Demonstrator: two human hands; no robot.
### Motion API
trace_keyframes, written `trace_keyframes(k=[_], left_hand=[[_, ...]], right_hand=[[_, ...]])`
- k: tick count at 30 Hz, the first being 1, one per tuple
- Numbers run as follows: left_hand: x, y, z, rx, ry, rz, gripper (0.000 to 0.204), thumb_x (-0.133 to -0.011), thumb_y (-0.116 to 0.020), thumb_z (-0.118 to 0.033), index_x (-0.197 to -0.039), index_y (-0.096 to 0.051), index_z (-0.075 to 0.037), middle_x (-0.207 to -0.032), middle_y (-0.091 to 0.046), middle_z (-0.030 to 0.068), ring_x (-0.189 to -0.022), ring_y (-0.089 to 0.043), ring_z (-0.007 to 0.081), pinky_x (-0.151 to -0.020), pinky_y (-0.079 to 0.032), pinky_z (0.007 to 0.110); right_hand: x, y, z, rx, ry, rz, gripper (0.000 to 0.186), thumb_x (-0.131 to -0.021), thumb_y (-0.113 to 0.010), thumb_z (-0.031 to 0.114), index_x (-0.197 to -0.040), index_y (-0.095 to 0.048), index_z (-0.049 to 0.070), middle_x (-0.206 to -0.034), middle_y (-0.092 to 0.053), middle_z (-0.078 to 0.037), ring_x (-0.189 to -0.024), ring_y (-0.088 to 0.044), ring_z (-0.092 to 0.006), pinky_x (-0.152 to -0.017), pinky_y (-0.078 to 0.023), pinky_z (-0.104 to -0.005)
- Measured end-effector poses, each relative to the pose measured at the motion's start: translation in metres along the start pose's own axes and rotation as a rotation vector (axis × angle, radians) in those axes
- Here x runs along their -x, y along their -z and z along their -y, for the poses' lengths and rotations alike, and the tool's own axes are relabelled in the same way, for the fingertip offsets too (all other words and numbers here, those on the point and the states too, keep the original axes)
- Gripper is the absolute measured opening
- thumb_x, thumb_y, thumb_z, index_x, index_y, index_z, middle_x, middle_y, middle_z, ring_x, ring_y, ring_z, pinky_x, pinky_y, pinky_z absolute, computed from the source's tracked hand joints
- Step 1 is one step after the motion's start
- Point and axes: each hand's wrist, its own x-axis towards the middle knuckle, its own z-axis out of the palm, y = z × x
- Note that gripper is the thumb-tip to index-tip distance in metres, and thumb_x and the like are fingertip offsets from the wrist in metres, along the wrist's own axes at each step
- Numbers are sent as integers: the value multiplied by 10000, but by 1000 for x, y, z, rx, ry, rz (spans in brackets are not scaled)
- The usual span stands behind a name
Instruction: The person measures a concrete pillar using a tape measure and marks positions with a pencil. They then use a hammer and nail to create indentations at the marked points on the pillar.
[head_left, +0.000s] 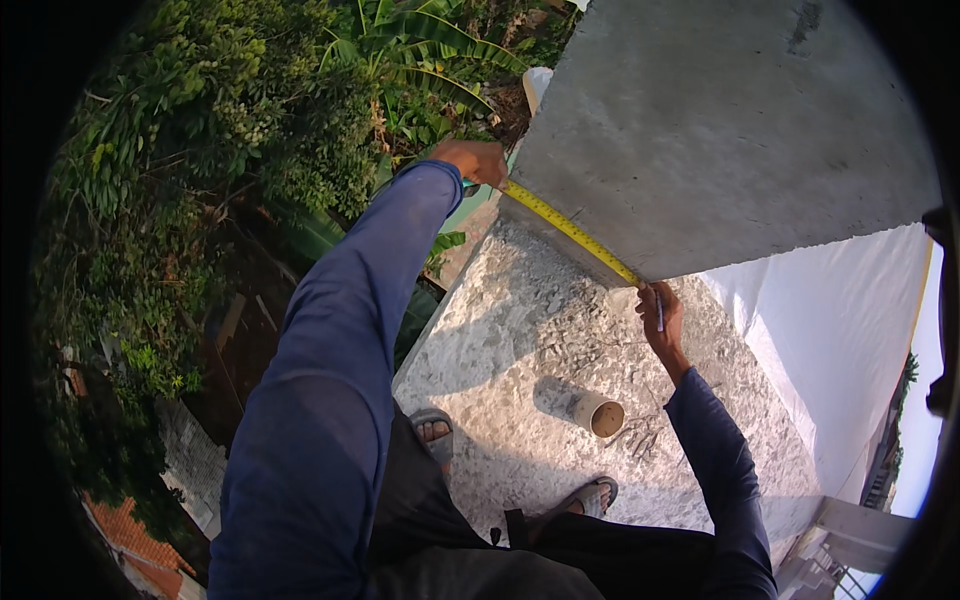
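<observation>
My left hand (474, 160) grips the case end of a yellow tape measure (572, 232) at the left corner of a grey concrete block (720, 130). The tape runs stretched along the block's lower edge to my right hand (660, 315). That hand pins the tape's far end near the block's right corner and also holds a thin pen or pencil (659, 312) between its fingers. Both arms wear dark blue sleeves.
I stand in sandals (432, 428) on a rough concrete slab (520, 340) with a drop at its left edge. A short pipe stub (600, 413) sticks up from the slab. Dense green plants (230, 130) lie far below left; a white wall (830, 330) is at right.
</observation>
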Motion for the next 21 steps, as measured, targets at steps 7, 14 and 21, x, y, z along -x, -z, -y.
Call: trace_keyframes(k=[7,14,21], left_hand=[[9,1,-3,112,-30,-44,276,-888,-742,-285,-1139,-792,-182,-840,-726,42,-726,-645,219,-680,-490,429],[8,0,-2,97,-40,-52,278,-885,-752,-285,-1145,-798,-199,-870,-741,47,-721,-650,217,-659,-486,412],[14,4,-6,68,-34,26,418,-921,-758,-342,-1264,-737,-105,-984,-764,88,-809,-678,262,-717,-522,461]], right_hand=[[-1,1,-2,26,16,0,467,-1019,-597,440,-1037,-671,-21,-792,-666,-79,-646,-653,-140,-564,-507,-299],[-2,0,-7,62,25,-12,451,-1029,-597,401,-1110,-682,-34,-788,-700,-126,-626,-657,-167,-582,-507,-325],[-4,-3,-10,42,-28,-34,449,-1030,-609,386,-1154,-686,-38,-804,-721,-146,-627,-666,-175,-599,-518,-334]])
